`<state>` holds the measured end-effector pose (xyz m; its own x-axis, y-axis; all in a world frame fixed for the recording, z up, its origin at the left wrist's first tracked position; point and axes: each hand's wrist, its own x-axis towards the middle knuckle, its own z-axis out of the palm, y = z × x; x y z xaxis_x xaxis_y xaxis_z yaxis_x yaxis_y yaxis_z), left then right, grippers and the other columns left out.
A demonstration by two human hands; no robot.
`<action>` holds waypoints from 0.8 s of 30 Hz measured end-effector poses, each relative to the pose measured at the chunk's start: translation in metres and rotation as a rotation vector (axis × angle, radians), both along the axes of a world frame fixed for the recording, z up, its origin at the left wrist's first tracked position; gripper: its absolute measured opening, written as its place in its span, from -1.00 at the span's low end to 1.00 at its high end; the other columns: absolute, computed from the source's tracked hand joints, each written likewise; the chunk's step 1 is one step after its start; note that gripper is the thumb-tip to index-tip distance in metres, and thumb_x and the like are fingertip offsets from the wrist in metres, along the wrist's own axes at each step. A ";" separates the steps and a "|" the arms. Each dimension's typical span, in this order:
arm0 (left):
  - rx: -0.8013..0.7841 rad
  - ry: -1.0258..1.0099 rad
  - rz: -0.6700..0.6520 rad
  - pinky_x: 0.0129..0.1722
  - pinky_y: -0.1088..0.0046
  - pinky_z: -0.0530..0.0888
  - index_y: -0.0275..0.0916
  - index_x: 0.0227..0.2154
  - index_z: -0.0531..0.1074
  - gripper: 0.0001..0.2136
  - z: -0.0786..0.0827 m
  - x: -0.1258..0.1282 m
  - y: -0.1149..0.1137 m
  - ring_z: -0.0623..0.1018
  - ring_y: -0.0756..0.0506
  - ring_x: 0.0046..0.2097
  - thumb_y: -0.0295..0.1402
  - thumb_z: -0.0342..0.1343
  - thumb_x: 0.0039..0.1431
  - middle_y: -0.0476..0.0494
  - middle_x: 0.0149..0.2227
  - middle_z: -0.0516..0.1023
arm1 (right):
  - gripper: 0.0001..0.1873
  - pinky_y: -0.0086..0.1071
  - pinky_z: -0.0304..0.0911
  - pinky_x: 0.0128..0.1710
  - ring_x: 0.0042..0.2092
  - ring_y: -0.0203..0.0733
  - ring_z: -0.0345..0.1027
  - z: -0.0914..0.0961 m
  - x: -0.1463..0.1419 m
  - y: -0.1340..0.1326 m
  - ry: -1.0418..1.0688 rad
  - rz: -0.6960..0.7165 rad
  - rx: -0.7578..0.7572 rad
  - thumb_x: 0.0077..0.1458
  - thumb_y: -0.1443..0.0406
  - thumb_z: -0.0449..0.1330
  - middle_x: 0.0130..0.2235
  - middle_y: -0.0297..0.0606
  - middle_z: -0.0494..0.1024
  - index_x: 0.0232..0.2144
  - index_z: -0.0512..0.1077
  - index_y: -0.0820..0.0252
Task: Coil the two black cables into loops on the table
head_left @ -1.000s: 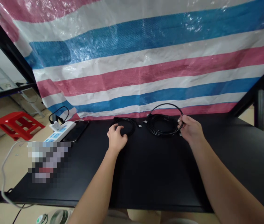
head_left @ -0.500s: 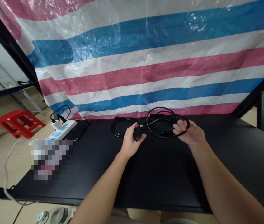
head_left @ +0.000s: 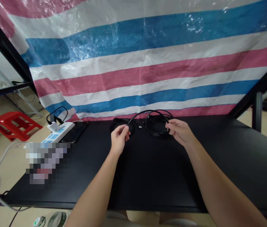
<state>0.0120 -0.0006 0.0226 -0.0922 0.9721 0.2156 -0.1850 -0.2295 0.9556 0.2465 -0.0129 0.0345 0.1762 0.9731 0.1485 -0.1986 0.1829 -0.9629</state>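
Head view: left hand (head_left: 118,138) and right hand (head_left: 182,131) pinch a cable (head_left: 147,110) near the surface (head_left: 150,173)'s far edge, apparently holding it arched.

Has a bare left hand (head_left: 119,138) and a bare right hand (head_left: 180,131), both small and slender, with slim fingers (head_left: 173,127) that taper gently, and narrow, rounded wrists (head_left: 116,154). Runs back into a bare left forearm (head_left: 100,186) and a bare right forearm (head_left: 212,176), smooth and evenly shaped, each broadening until cut off at the picture's edge. Leaves pale, blurred patches (head_left: 180,223) low at the bottom edge, possibly clothing but too cropped to tell.
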 end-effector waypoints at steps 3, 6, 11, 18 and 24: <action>0.085 0.225 0.151 -0.52 0.48 0.36 -0.25 -0.43 0.44 -0.80 -0.001 -0.008 0.004 0.45 0.00 -0.53 -0.21 0.17 -0.02 -0.05 -0.52 0.50 | -0.74 -0.51 -0.10 -0.72 -0.66 -0.45 0.05 -0.003 0.004 0.004 -0.039 -0.088 0.055 -0.39 0.18 0.34 -0.57 -0.34 0.46 -0.57 0.45 0.19; 0.136 0.434 0.302 -0.27 0.41 0.42 -0.21 -0.42 0.42 -0.93 -0.002 -0.015 0.005 0.52 -0.07 -0.31 -0.34 0.09 0.06 -0.08 -0.40 0.53 | -0.83 -0.48 -0.09 -0.71 -0.68 -0.42 0.01 -0.010 0.016 0.011 -0.098 -0.365 0.091 -0.30 0.21 0.26 -0.63 -0.38 0.40 -0.61 0.43 0.19; 0.063 0.139 0.316 -0.48 0.53 0.33 -0.19 -0.55 0.28 -0.81 0.000 -0.019 0.011 0.37 0.04 -0.54 -0.28 0.04 0.15 0.05 -0.59 0.34 | -0.81 -0.31 0.30 -0.38 -0.43 -0.17 0.38 -0.025 0.043 0.021 -0.394 -0.889 -0.116 -0.23 0.36 0.11 -0.50 -0.28 0.51 -0.48 0.48 0.22; -0.231 -0.420 0.154 -0.72 0.63 0.07 -0.22 -0.66 0.16 -0.58 0.016 -0.023 0.014 0.07 0.14 -0.72 -0.05 0.09 0.11 0.17 -0.74 0.06 | -0.73 -0.07 0.24 -0.07 -0.12 0.06 0.38 -0.045 0.050 0.028 -0.899 -0.703 -0.285 -0.12 0.26 0.13 -0.27 -0.12 0.59 -0.33 0.53 0.13; -0.391 -0.525 0.034 -0.76 0.66 -0.04 -0.22 -0.66 0.11 -0.54 0.021 -0.028 0.012 -0.03 0.16 -0.74 0.01 0.03 0.13 0.20 -0.74 -0.05 | -0.90 0.01 0.19 -0.09 -0.20 0.11 0.37 -0.050 0.052 0.028 -1.017 -0.657 -0.262 -0.16 0.26 0.13 -0.45 -0.09 0.51 -0.62 0.39 0.13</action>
<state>-0.0159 0.0114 0.0439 -0.1205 0.9644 -0.2356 -0.6485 0.1032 0.7542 0.2989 0.0153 -0.0155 0.5602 0.7650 0.3176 0.7169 -0.2557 -0.6486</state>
